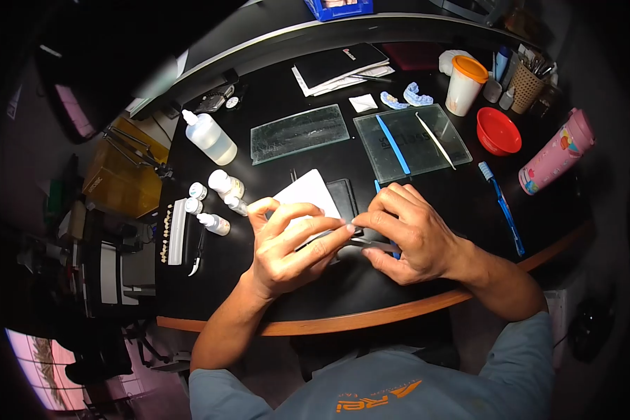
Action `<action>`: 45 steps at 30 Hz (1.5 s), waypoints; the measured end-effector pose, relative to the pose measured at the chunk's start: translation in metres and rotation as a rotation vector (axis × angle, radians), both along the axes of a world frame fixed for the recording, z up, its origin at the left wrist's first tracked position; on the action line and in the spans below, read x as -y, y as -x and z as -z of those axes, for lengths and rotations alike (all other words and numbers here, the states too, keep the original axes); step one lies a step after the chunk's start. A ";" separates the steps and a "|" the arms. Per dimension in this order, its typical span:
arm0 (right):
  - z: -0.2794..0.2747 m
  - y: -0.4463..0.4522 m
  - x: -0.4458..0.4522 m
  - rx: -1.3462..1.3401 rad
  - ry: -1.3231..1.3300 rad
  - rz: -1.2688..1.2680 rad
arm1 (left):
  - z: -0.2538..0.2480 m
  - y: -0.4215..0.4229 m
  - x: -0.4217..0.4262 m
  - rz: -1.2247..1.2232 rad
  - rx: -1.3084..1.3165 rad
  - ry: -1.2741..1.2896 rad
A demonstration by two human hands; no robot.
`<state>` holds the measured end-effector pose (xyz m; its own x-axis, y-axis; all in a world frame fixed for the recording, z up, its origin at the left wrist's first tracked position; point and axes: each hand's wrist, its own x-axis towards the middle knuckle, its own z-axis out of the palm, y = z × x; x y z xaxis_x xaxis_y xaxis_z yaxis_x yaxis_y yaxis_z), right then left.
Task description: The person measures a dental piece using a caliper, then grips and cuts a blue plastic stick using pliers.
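Note:
My left hand (290, 245) and my right hand (413, 234) meet above the front of the black table, with their fingertips nearly touching. Between the right thumb and fingers lies a slim grey metal tool (376, 244), pointing left. Bits of blue show beside the right hand, possibly a handle; most of it is hidden. The left fingers are pressed together at the tool's tip, and whatever they pinch is too small to make out. Behind the left hand lie a white paper pad (308, 192) and a black flat case (341, 196).
Two glass slabs (301, 133) lie farther back, the right one carrying a blue tool (393, 143) and a white tool (435, 140). Several bottles (211, 137) stand left. A red bowl (498, 131), lidded cup (465, 87), toothbrush (502, 210) and pink bottle (558, 150) are right.

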<state>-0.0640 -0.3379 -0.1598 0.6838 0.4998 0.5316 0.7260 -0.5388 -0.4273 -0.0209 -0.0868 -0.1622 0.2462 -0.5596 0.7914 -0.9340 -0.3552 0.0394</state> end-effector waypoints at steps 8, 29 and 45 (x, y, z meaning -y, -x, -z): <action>0.005 -0.018 0.016 -0.097 -0.167 0.111 | -0.058 0.078 0.011 0.690 -0.822 0.404; 0.013 -0.027 0.024 -0.190 -0.208 0.118 | -0.122 0.168 0.083 1.402 -1.245 1.113; 0.009 -0.028 0.025 -0.149 -0.206 0.120 | -0.078 0.158 0.075 1.455 -1.028 0.878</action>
